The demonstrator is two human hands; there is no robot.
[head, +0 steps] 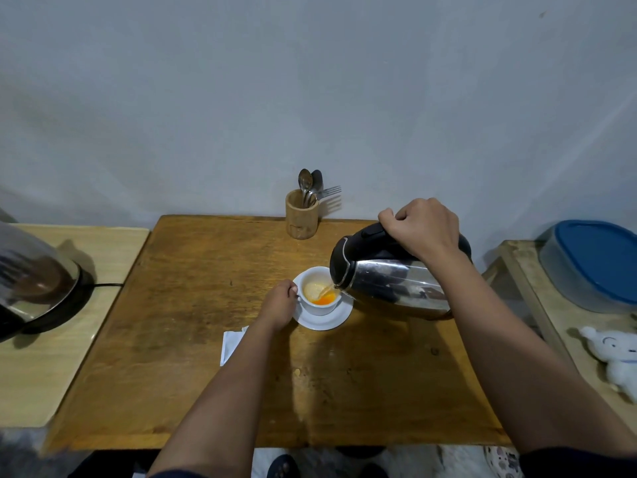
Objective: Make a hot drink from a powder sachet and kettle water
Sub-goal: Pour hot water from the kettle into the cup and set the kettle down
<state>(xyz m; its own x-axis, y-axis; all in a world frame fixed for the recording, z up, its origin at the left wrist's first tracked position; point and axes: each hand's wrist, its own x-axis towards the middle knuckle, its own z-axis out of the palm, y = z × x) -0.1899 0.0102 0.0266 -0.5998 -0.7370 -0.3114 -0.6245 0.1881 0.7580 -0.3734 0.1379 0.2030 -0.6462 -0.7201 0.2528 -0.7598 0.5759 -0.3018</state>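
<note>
A white cup (322, 307) stands on a white saucer (331, 321) in the middle of the brown wooden table (193, 305). Pale powder and orange liquid lie inside the cup. My left hand (278, 305) grips the cup's handle on its left side. My right hand (422, 229) is closed on the black handle of a steel kettle (389, 284), which is tilted left with its spout over the cup. A thin stream of water runs from the spout into the cup. A white sachet (231, 345) lies on the table, partly under my left forearm.
A wooden holder (301, 219) with spoons and a fork stands at the table's back edge. A second kettle on its black base (34, 284) sits on the pale side table to the left. To the right are a blue-lidded container (593, 263) and a white soft toy (613, 357).
</note>
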